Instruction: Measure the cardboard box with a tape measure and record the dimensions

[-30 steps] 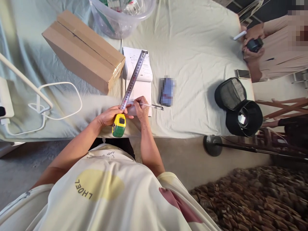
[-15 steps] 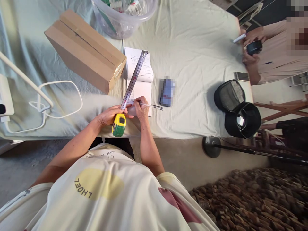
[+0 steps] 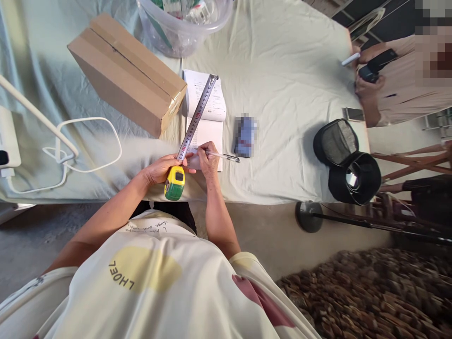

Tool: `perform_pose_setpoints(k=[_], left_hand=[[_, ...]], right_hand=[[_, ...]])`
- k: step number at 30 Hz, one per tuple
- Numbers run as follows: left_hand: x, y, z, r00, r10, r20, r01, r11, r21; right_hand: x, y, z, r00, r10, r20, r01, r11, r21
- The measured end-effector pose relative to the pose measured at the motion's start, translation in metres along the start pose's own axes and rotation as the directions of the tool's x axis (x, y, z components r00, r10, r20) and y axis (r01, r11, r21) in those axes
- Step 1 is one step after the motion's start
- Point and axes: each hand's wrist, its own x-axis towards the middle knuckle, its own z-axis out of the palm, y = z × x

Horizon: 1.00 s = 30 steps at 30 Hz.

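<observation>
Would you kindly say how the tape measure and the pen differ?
The tape measure is yellow and green with a numbered blade; the pen is slim and looks clear. The tape measure's blade slants away across the notebook, while the pen's visible end points right, past the notebook's edge. The left hand holds the tape measure; the right hand holds the pen. Both are partly over the notebook.
</observation>
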Motion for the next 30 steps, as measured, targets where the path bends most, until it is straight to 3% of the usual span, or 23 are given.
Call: perform_pose_setpoints(k=[30], left_hand=[[-0.0007, 0.0001, -0.0006, 1.0, 0.004, -0.024, -0.004, 1.0, 0.019]], right_hand=[[0.0006, 0.0006, 0.0014, 1.0, -0.018, -0.024, 0.019, 1.0, 0.017]])
